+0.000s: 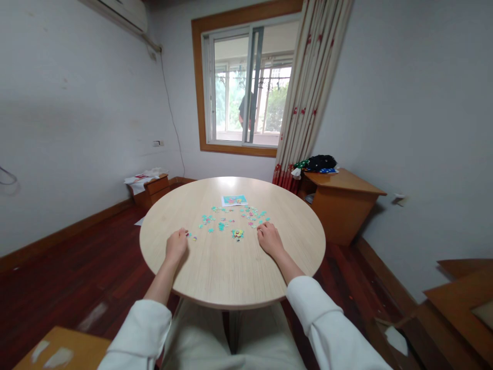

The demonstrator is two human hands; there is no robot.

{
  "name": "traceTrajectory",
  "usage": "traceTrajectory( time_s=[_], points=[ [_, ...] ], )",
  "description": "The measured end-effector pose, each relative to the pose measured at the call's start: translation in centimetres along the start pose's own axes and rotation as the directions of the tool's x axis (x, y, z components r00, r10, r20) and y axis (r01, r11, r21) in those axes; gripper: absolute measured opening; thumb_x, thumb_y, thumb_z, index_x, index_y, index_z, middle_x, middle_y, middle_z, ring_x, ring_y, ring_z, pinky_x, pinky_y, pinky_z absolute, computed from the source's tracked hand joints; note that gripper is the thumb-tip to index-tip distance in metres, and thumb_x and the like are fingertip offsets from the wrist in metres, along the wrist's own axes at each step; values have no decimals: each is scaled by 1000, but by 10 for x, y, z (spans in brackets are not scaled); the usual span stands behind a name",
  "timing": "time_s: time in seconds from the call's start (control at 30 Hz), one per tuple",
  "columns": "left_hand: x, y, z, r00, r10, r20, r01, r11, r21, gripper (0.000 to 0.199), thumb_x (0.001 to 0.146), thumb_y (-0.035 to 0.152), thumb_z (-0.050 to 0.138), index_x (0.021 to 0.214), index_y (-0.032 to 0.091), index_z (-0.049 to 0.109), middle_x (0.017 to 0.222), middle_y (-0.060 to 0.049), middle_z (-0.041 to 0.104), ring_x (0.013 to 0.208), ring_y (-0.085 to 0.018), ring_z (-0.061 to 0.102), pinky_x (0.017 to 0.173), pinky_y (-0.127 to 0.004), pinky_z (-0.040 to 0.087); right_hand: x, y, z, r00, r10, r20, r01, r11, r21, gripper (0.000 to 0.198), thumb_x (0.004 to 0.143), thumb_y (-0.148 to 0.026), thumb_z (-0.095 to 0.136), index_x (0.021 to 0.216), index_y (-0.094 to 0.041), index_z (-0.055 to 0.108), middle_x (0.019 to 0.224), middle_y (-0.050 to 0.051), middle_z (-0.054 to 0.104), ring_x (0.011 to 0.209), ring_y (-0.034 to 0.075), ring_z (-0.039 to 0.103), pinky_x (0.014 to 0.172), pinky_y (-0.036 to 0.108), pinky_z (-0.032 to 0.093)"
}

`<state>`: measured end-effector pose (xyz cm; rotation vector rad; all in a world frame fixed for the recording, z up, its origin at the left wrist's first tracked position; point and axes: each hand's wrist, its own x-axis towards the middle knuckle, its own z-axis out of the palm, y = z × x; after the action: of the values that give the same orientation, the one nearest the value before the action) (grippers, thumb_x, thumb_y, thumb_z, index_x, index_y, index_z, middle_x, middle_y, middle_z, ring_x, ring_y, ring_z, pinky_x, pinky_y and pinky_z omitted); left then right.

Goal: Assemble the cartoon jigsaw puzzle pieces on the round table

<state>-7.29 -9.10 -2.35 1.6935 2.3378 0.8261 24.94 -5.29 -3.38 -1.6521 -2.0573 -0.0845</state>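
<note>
Loose jigsaw pieces [221, 226], mostly turquoise with some pink and yellow, lie scattered over the middle of the round table [231, 272]. A small joined cluster with a yellow cartoon figure [238, 234] sits between my hands. At the left of the pieces, my left hand [177, 243] is closed, with a small dark-red and blue jigsaw piece [187, 234] at its fingertips. A yellow and purple piece [194, 238] lies just beside it. My right hand [268, 238] rests on the tabletop at the right edge of the pieces, fingers loosely bent and nothing visible in them.
Behind the pieces lies a printed picture sheet [234, 200]. A wooden desk [342, 200] with dark cloth [322, 163] stands back right, and a low cabinet [150, 190] with papers back left. Beyond the window [231, 92] a person [242, 110] is partly visible.
</note>
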Motion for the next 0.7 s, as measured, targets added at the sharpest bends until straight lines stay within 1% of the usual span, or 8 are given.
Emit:
traceTrajectory(
  time_s=[0.1,0.17,0.23,0.27,0.4,0.57,0.63,0.7],
  points=[
    [-12,3,2,997,79,25,-79,997,-7,57,95,29,14,119,11,63,129,-13,60,123,-21,53,104,-36,37,0,0,0,1000,2,-3,-2,1000,4,25,91,-17,42,97,-16,66,106,11,62,101,21,53,84,30,37],
    [-24,5,5,986,151,63,-153,988,17,53,95,33,20,127,15,57,143,-12,47,136,-23,37,112,-47,22,0,0,0,1000,5,-2,-5,1000,9,25,91,-17,42,96,-16,66,106,11,62,101,21,53,85,30,37],
    [-36,7,9,957,236,171,-265,948,175,54,95,39,24,138,13,46,150,-15,35,140,-26,29,113,-54,15,0,0,0,1000,8,0,-8,1000,13,25,91,-17,42,96,-16,66,106,11,62,101,21,52,86,29,36],
    [-40,8,10,946,245,211,-292,928,232,56,94,40,25,140,12,42,150,-15,34,141,-26,26,113,-55,13,0,0,1,1000,9,0,-9,1000,14,25,91,-17,42,95,-16,66,105,11,62,102,21,52,86,29,36],
    [-46,9,12,958,197,209,-264,889,373,59,95,38,20,141,7,39,150,-17,33,141,-27,26,113,-54,16,0,1,2,1000,6,-2,-6,1000,17,25,91,-17,42,96,-16,66,104,10,62,101,21,53,84,29,36],
    [-37,12,10,972,135,195,-205,891,406,59,95,38,19,141,6,39,150,-18,34,140,-30,28,112,-54,20,1,1,3,1000,3,0,-3,1000,17,25,91,-17,41,96,-16,66,105,10,63,100,21,53,83,30,37],
    [-30,19,9,975,122,188,-190,894,406,61,95,40,20,142,7,38,150,-19,33,139,-32,29,111,-55,20,1,1,3,1000,4,0,-4,1000,14,25,91,-17,42,96,-16,66,105,10,63,100,21,53,83,30,37],
    [-21,29,10,975,148,169,-205,893,401,61,95,42,20,143,8,37,151,-20,30,139,-33,28,112,-55,18,1,1,2,1000,5,5,-5,1000,6,25,92,-17,42,96,-16,66,105,10,63,100,21,53,83,30,37]
  ],
)
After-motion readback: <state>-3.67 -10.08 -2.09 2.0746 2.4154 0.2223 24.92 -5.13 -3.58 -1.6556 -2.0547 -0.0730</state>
